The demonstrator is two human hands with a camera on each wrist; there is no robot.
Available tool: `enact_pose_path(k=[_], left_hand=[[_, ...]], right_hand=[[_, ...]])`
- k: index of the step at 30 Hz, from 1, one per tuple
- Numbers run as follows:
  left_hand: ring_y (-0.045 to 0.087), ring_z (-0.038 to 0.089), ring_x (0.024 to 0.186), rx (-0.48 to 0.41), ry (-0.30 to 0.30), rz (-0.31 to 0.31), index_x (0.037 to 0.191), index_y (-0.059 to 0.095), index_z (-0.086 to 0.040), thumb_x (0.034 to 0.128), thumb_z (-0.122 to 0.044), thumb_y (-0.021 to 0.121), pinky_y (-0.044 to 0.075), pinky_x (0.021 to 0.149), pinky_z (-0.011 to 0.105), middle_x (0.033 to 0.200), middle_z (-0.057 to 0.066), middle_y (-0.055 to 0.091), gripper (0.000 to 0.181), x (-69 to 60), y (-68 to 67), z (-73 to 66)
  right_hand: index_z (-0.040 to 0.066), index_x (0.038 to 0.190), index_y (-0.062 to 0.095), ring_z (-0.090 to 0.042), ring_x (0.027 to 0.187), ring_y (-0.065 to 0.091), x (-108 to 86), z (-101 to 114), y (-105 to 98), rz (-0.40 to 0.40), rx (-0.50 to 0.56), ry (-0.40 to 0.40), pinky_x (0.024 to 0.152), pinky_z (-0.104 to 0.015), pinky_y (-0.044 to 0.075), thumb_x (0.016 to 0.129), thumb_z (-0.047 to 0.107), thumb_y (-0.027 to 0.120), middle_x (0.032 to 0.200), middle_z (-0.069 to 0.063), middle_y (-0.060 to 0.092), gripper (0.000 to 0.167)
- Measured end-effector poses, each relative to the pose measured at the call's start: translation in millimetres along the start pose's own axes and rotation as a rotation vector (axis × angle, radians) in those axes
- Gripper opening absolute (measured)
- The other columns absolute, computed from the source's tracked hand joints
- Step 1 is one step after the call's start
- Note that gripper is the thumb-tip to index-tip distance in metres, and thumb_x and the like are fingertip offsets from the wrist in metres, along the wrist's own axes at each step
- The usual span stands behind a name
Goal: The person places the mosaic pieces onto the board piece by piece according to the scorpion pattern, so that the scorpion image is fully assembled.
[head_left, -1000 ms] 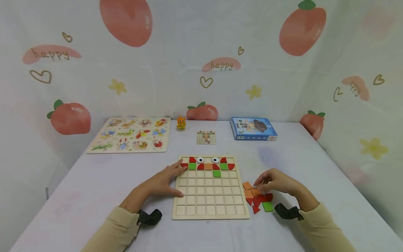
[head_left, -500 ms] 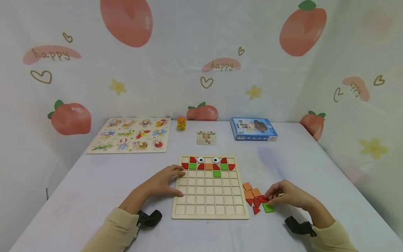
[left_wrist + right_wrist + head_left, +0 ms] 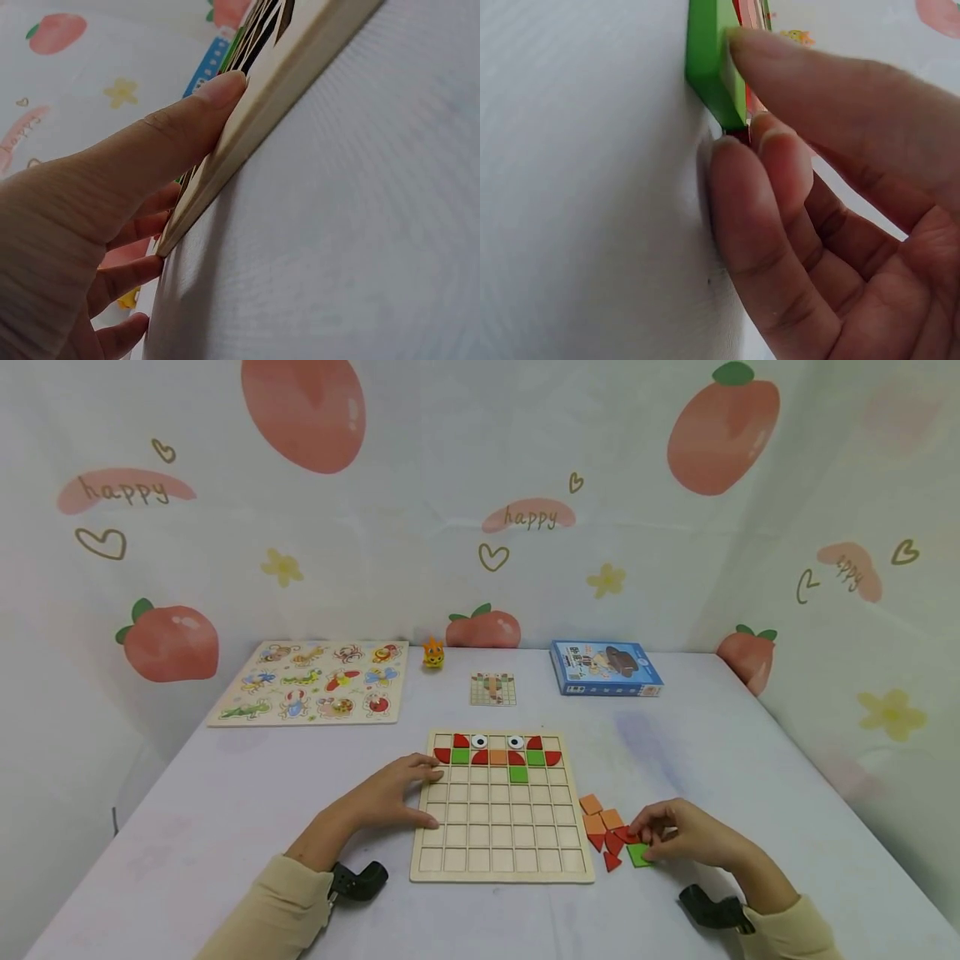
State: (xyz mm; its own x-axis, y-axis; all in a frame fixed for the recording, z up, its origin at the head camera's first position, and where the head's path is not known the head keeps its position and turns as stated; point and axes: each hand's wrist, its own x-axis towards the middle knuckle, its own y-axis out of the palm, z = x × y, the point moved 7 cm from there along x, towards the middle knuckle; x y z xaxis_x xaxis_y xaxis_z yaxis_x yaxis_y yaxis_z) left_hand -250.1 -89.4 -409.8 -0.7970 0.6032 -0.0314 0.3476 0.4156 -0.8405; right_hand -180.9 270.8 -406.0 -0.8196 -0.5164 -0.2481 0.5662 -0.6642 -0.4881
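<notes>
A wooden grid board [image 3: 502,877] lies flat, with red, green, orange and eye pieces in its upper rows. At the board's left edge rests my left hand [image 3: 386,793]; in the left wrist view this hand's [image 3: 112,180] thumb lies on the board's rim [image 3: 259,112]. To the board's right, my right hand [image 3: 693,839] is over the loose pieces, its fingers bent, near a red piece [image 3: 622,834] and a green tile [image 3: 637,855]. In the right wrist view its [image 3: 840,180] thumb touches the green tile [image 3: 705,52], fingertips by its corner.
Orange tiles [image 3: 592,824] and red pieces [image 3: 612,862] lie beside the board. Farther back are an insect puzzle [image 3: 307,683], a small orange-yellow figure [image 3: 433,656], a pattern card [image 3: 492,689] and a blue box [image 3: 607,668].
My right hand has moved right and toward me, from the orange tiles to the red and green pieces. My left hand has stayed at the board's edge, its fingers shifting slightly.
</notes>
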Motion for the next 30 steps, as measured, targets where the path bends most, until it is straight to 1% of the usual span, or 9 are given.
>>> enact_pose_path(k=[3, 11, 15, 21, 25, 30], left_hand=[[0.04, 0.03, 0.131, 0.003, -0.003, -0.002, 0.131, 0.055, -0.01, 0.0669, -0.05, 0.078, 0.035, 0.108, 0.049, 0.137, 0.007, 0.047, 0.078, -0.6, -0.3, -0.8], [0.041, 0.029, 0.129, 0.029, 0.005, -0.009, 0.129, 0.056, -0.01, 0.0668, -0.05, 0.078, 0.036, 0.107, 0.047, 0.135, 0.006, 0.048, 0.077, -0.3, -1.4, -1.4], [0.042, 0.029, 0.129, 0.03, 0.004, -0.01, 0.13, 0.055, -0.01, 0.0667, -0.051, 0.077, 0.037, 0.107, 0.047, 0.135, 0.006, 0.049, 0.079, 0.1, -1.8, -1.2], [0.04, 0.029, 0.131, 0.042, -0.011, -0.018, 0.131, 0.054, -0.009, 0.0672, -0.052, 0.077, 0.036, 0.108, 0.047, 0.138, 0.007, 0.048, 0.08, 0.2, -1.5, -0.6], [0.038, 0.031, 0.132, 0.027, -0.011, -0.023, 0.132, 0.053, -0.007, 0.0677, -0.05, 0.077, 0.034, 0.109, 0.048, 0.139, 0.009, 0.047, 0.08, -0.6, -1.3, 0.1], [0.036, 0.031, 0.134, 0.002, -0.008, -0.024, 0.132, 0.053, -0.006, 0.0688, -0.048, 0.077, 0.033, 0.11, 0.048, 0.141, 0.009, 0.045, 0.08, -1.0, -0.9, 0.9]], right_hand=[[-0.004, 0.1, 0.065, -0.004, 0.07, 0.051, -0.7, -0.7, -0.1, -0.002, -0.014, -0.002, 0.06, -0.021, 0.048, 0.078, 0.013, 0.074, 0.084, -0.004, 0.059, 0.029], [0.001, 0.096, 0.066, -0.002, 0.071, 0.051, -3.3, -0.6, 3.1, 0.034, -0.05, -0.007, 0.06, -0.019, 0.048, 0.076, 0.019, 0.076, 0.082, -0.002, 0.058, 0.028], [0.002, 0.096, 0.067, -0.002, 0.07, 0.05, -3.5, 0.1, 3.2, 0.031, -0.069, -0.019, 0.059, -0.019, 0.047, 0.076, 0.019, 0.076, 0.08, 0.0, 0.056, 0.028], [0.002, 0.094, 0.063, -0.002, 0.069, 0.049, -2.8, -0.1, 2.6, 0.019, -0.09, 0.002, 0.058, -0.019, 0.045, 0.074, 0.019, 0.078, 0.08, 0.0, 0.055, 0.03], [0.001, 0.094, 0.06, -0.003, 0.069, 0.049, -3.9, 1.2, 3.5, 0.016, -0.082, -0.002, 0.059, -0.02, 0.046, 0.075, 0.018, 0.077, 0.083, -0.003, 0.055, 0.031], [0.0, 0.094, 0.059, -0.004, 0.069, 0.049, -4.7, 2.8, 4.6, 0.01, -0.071, 0.021, 0.059, -0.02, 0.046, 0.074, 0.017, 0.078, 0.083, -0.004, 0.054, 0.032]])
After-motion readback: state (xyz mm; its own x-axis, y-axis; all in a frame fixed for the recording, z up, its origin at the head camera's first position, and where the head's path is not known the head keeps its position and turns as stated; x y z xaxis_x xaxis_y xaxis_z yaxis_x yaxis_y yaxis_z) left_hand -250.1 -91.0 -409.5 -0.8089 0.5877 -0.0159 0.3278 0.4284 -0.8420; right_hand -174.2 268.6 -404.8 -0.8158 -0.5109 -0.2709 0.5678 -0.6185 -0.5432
